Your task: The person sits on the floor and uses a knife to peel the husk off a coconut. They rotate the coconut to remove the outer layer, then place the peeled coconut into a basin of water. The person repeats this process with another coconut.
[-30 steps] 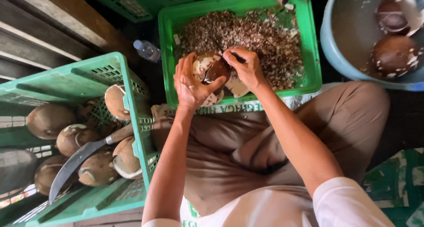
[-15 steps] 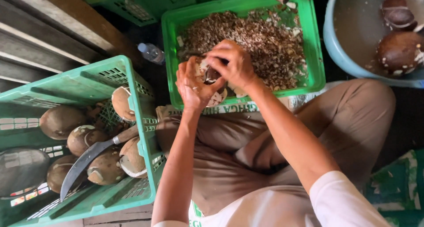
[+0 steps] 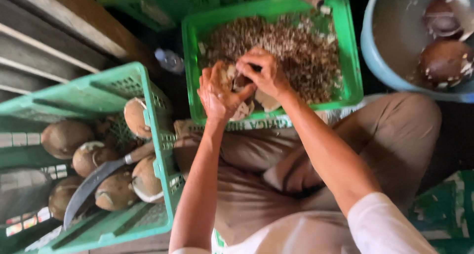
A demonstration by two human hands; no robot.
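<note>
Nearest, at 8 o'clock, a green plastic crate [image 3: 148,115] holds brown husked coconuts [image 3: 66,138] and a curved dark-bladed knife [image 3: 96,182]. At centre, the left hand [image 3: 217,93] and right hand [image 3: 264,73] are pressed together, clamped on a small brown-and-white coconut piece [image 3: 241,81], mostly hidden by fingers. Beyond, a green plastic basket [image 3: 353,61] holds brown shavings [image 3: 306,51]. At 2 o'clock, a blue tub [image 3: 375,56] is cut off.
</note>
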